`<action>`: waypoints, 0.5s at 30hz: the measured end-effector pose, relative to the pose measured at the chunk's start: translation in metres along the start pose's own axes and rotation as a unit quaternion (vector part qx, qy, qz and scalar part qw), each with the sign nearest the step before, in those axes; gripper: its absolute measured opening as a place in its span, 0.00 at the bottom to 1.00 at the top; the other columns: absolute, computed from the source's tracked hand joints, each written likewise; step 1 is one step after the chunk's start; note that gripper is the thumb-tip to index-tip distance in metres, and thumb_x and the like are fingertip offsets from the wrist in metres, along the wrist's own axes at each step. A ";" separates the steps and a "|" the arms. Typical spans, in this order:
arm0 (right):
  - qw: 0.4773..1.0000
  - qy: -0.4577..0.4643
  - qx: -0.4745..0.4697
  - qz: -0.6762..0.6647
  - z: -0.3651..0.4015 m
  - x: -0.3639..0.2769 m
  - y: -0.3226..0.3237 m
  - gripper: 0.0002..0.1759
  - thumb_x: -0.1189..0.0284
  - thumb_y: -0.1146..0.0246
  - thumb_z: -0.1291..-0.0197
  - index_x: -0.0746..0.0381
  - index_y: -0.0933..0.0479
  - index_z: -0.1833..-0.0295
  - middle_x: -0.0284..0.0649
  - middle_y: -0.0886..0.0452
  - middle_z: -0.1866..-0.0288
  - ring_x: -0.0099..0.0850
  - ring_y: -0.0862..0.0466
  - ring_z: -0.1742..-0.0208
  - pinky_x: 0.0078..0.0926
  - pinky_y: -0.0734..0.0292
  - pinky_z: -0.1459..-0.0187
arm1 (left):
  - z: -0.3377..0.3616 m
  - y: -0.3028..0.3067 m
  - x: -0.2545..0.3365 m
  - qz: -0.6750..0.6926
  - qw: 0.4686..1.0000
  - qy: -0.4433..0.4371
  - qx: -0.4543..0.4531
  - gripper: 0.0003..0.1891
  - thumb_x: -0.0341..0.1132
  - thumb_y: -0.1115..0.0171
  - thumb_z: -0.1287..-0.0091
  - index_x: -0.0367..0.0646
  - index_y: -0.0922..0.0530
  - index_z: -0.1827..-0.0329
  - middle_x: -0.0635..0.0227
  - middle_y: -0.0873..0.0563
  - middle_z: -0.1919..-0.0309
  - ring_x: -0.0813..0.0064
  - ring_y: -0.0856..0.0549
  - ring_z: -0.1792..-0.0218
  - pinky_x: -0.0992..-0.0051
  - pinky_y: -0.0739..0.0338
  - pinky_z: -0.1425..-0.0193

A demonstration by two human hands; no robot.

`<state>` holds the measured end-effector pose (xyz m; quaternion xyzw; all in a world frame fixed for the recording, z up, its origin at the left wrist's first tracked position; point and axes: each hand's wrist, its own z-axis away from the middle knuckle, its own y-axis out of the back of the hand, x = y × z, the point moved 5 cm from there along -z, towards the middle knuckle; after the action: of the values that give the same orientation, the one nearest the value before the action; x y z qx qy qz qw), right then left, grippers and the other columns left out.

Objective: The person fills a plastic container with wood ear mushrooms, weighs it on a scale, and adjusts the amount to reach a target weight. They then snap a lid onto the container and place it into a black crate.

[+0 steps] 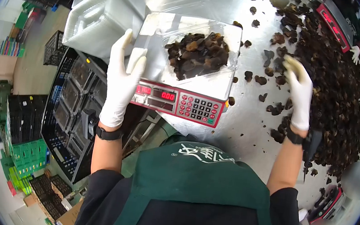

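Note:
My left hand [122, 76], in a white glove, is at the left edge of a red-and-white digital scale [198, 110]. Its fingers are spread and hold nothing I can see. On the scale's plate rests a clear plastic tray [177, 81] filled with dark brown mushrooms [196, 56] resembling wood ear. A red display reads 0.00. My right hand [299, 89], also gloved, hovers at the edge of a big heap of the same mushrooms [330, 95]. Its fingers are curved but apart, with nothing visible between them.
Stacked clear plastic containers [104, 17] stand left of the scale. Below them, a black crate [70, 112] holds filled clear boxes. Loose mushrooms lie scattered over the metal table [247, 116]. Another red scale [334, 26] is at the far right, with a co-worker's gloved hand [355, 54] nearby.

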<state>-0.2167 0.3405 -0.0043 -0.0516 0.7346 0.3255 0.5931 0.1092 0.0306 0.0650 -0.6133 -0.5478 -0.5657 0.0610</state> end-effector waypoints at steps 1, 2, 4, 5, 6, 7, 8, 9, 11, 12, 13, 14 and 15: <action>0.997 0.006 0.034 0.068 0.017 0.025 0.024 0.18 0.75 0.38 0.33 0.62 0.20 0.38 0.40 0.14 0.45 0.25 0.16 0.44 0.23 0.23 0.43 | 0.000 0.009 -0.007 -0.053 0.998 -0.031 -0.001 0.29 0.28 0.37 0.31 0.39 0.32 0.26 0.56 0.25 0.30 0.63 0.27 0.29 0.65 0.38 0.24; 0.988 0.013 0.068 0.135 0.037 0.046 0.047 0.18 0.76 0.38 0.33 0.62 0.20 0.38 0.40 0.14 0.44 0.26 0.16 0.44 0.24 0.23 0.43 | 0.001 0.014 -0.010 -0.058 0.998 -0.021 0.003 0.29 0.28 0.37 0.31 0.39 0.32 0.26 0.56 0.25 0.30 0.63 0.27 0.29 0.65 0.38 0.23; 0.962 -0.042 0.102 0.249 0.080 0.075 0.082 0.20 0.74 0.35 0.35 0.61 0.21 0.37 0.42 0.16 0.41 0.32 0.18 0.40 0.29 0.25 0.39 | 0.001 0.020 -0.011 -0.065 0.998 -0.007 0.007 0.29 0.28 0.37 0.31 0.39 0.32 0.26 0.57 0.25 0.31 0.63 0.27 0.29 0.64 0.38 0.23; 0.945 -0.015 0.101 0.311 0.100 0.084 0.090 0.22 0.73 0.34 0.36 0.61 0.21 0.36 0.43 0.18 0.39 0.36 0.20 0.38 0.32 0.27 0.36 | 0.000 0.020 -0.013 -0.059 0.998 -0.009 0.010 0.29 0.28 0.38 0.31 0.40 0.32 0.26 0.58 0.24 0.31 0.64 0.26 0.29 0.64 0.37 0.24; 0.923 0.010 0.101 0.372 0.118 0.095 0.093 0.24 0.71 0.32 0.38 0.60 0.22 0.35 0.44 0.20 0.38 0.40 0.21 0.36 0.35 0.29 0.34 | -0.001 0.018 -0.011 -0.056 0.998 -0.012 0.007 0.29 0.29 0.37 0.32 0.39 0.31 0.27 0.57 0.23 0.33 0.64 0.25 0.31 0.65 0.36 0.25; 0.919 0.035 0.077 0.385 0.131 0.103 0.087 0.27 0.69 0.30 0.40 0.59 0.23 0.34 0.45 0.22 0.36 0.45 0.24 0.35 0.39 0.33 0.31 | -0.003 0.012 -0.006 -0.051 0.999 -0.015 0.002 0.28 0.30 0.36 0.32 0.39 0.30 0.28 0.57 0.22 0.34 0.64 0.24 0.32 0.66 0.34 0.26; 0.884 0.022 0.094 0.458 0.149 0.114 0.078 0.27 0.70 0.29 0.41 0.60 0.22 0.36 0.45 0.21 0.37 0.45 0.24 0.36 0.39 0.32 0.32 | -0.006 0.004 0.000 -0.045 0.999 -0.019 -0.003 0.28 0.31 0.35 0.33 0.39 0.29 0.29 0.56 0.21 0.35 0.64 0.23 0.33 0.67 0.32 0.28; 0.893 0.043 0.112 0.433 0.156 0.113 0.068 0.25 0.70 0.29 0.42 0.59 0.21 0.38 0.45 0.21 0.38 0.44 0.24 0.36 0.39 0.31 0.33 | -0.009 -0.006 0.008 -0.044 0.998 -0.045 -0.020 0.26 0.31 0.35 0.33 0.39 0.26 0.31 0.56 0.20 0.36 0.63 0.22 0.34 0.67 0.31 0.29; 0.900 0.058 0.156 0.404 0.164 0.115 0.063 0.21 0.71 0.29 0.43 0.59 0.18 0.43 0.44 0.19 0.42 0.43 0.24 0.38 0.38 0.30 0.35 | -0.013 -0.028 0.022 -0.065 0.991 -0.101 -0.052 0.25 0.31 0.35 0.33 0.40 0.25 0.32 0.56 0.20 0.36 0.61 0.22 0.35 0.66 0.30 0.29; 0.899 0.053 0.178 0.397 0.163 0.117 0.067 0.18 0.72 0.29 0.44 0.59 0.17 0.46 0.43 0.18 0.44 0.43 0.23 0.40 0.38 0.29 0.36 | -0.015 -0.045 0.032 -0.065 0.986 -0.134 -0.071 0.25 0.30 0.35 0.33 0.41 0.25 0.32 0.56 0.20 0.37 0.60 0.21 0.35 0.66 0.30 0.29; 0.908 0.043 0.176 0.378 0.159 0.108 0.069 0.16 0.72 0.29 0.44 0.58 0.17 0.48 0.42 0.17 0.47 0.42 0.22 0.41 0.37 0.29 0.37 | -0.016 -0.059 0.048 -0.040 0.982 -0.154 -0.098 0.24 0.29 0.35 0.34 0.43 0.24 0.33 0.57 0.21 0.36 0.58 0.23 0.34 0.64 0.31 0.28; 0.916 0.035 0.176 0.358 0.153 0.101 0.069 0.15 0.72 0.29 0.43 0.58 0.16 0.50 0.42 0.17 0.49 0.42 0.22 0.43 0.36 0.28 0.38 | -0.017 -0.074 0.056 -0.037 0.976 -0.175 -0.124 0.24 0.28 0.35 0.35 0.43 0.23 0.33 0.57 0.22 0.34 0.58 0.25 0.32 0.64 0.33 0.26; 0.921 0.034 0.180 0.345 0.147 0.100 0.070 0.14 0.72 0.29 0.42 0.59 0.16 0.50 0.42 0.16 0.51 0.42 0.20 0.45 0.36 0.26 0.40 | -0.015 -0.085 0.070 -0.057 0.970 -0.182 -0.153 0.24 0.28 0.35 0.35 0.42 0.23 0.34 0.56 0.22 0.34 0.57 0.25 0.32 0.63 0.34 0.25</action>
<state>-0.1545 0.5053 -0.0779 0.3014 0.7727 0.3702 0.4185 0.0197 0.0956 0.0777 -0.6758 -0.4908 -0.5241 -0.1666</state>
